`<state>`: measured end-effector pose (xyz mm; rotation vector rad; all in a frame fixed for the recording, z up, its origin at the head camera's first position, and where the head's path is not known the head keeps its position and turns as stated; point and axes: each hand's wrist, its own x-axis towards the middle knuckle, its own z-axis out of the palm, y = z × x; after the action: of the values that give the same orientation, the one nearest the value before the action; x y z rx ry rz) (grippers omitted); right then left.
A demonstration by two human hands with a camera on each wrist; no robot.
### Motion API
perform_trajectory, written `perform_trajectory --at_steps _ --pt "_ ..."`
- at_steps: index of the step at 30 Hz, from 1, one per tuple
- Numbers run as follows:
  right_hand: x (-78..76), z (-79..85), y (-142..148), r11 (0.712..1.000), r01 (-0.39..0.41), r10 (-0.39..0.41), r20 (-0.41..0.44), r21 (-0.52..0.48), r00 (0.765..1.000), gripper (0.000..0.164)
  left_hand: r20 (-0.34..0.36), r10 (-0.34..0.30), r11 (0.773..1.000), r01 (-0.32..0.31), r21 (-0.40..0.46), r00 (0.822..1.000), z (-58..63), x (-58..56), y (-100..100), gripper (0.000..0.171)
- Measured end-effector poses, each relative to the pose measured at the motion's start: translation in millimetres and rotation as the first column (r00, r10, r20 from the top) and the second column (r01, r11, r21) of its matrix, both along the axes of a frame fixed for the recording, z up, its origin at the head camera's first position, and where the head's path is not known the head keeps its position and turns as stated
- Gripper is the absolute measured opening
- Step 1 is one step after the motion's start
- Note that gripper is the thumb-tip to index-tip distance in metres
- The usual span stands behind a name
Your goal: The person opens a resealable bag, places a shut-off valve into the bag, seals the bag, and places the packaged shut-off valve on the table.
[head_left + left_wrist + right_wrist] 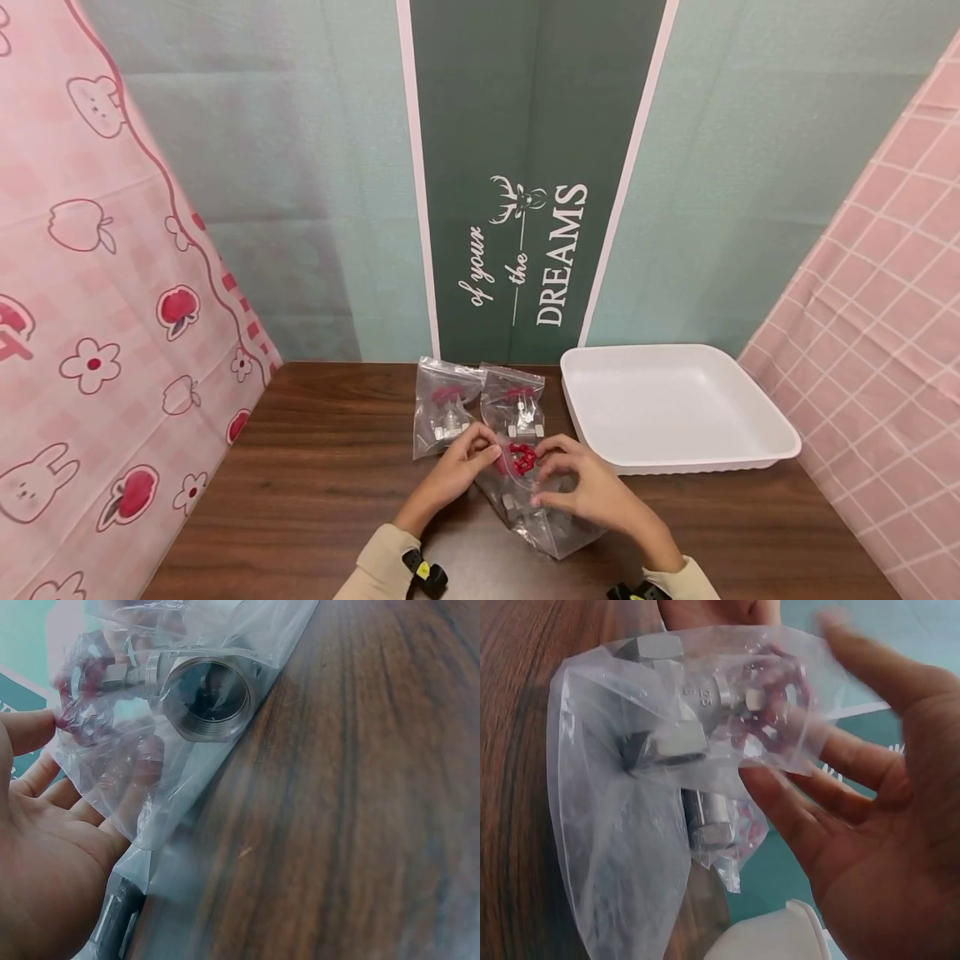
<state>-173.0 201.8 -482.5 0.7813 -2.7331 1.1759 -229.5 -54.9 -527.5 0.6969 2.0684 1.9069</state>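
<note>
A metal gate valve (pixel 208 697) with a red handwheel (pixel 522 458) stands inside a clear zip bag (pixel 557 533) on the table. My left hand (pixel 459 468) pinches the bag's edge at the upper left, thumb beside the handwheel; in the left wrist view its other fingers extend behind the plastic. On the other side, my right hand (pixel 588 487) curves loosely around the bag's upper part, thumb and fingers apart. The right wrist view has its fingertips against the plastic by the handwheel, the thumb blurred above. The valve body (pixel 694 705) shows through the film.
Two more bagged valves with red handwheels, one at the left (pixel 450 408) and one at the right (pixel 521 408), lie just behind my hands. A white tray (pixel 675 462) stands to the right on the brown wooden table (pixel 322 500). Printed curtains enclose the table's back and sides.
</note>
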Motion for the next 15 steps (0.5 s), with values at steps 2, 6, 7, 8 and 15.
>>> perform_trajectory --at_steps 2,6,7,8,15 --pt "0.9 -0.4 1.2 1.000 -0.017 0.017 -0.014 0.005 1.000 0.018 0.004 0.007 1.000 -0.007 0.002 1.000 -0.5 0.7 -1.3 0.018" --pt "1.0 -1.6 1.6 1.000 0.003 -0.003 -0.029 -0.009 1.000 0.025 0.007 0.018 1.000 -0.019 0.005 1.000 -0.5 2.0 -3.7 0.018" --pt "0.9 -1.7 1.6 1.000 0.014 -0.015 -0.017 -0.021 1.000 0.024 0.006 0.020 1.000 -0.020 0.006 1.000 -0.4 2.4 -4.3 0.018" --pt "0.7 -1.6 1.3 0.999 0.024 -0.025 -0.011 -0.030 1.000 0.023 0.004 0.022 1.000 -0.022 0.006 1.000 -0.1 2.9 -4.9 0.017" --pt "-2.3 -0.4 -0.4 0.991 0.075 -0.077 -0.010 -0.108 0.997 0.017 -0.048 0.006 0.997 -0.002 0.083 0.999 -0.9 6.2 -8.7 0.017"
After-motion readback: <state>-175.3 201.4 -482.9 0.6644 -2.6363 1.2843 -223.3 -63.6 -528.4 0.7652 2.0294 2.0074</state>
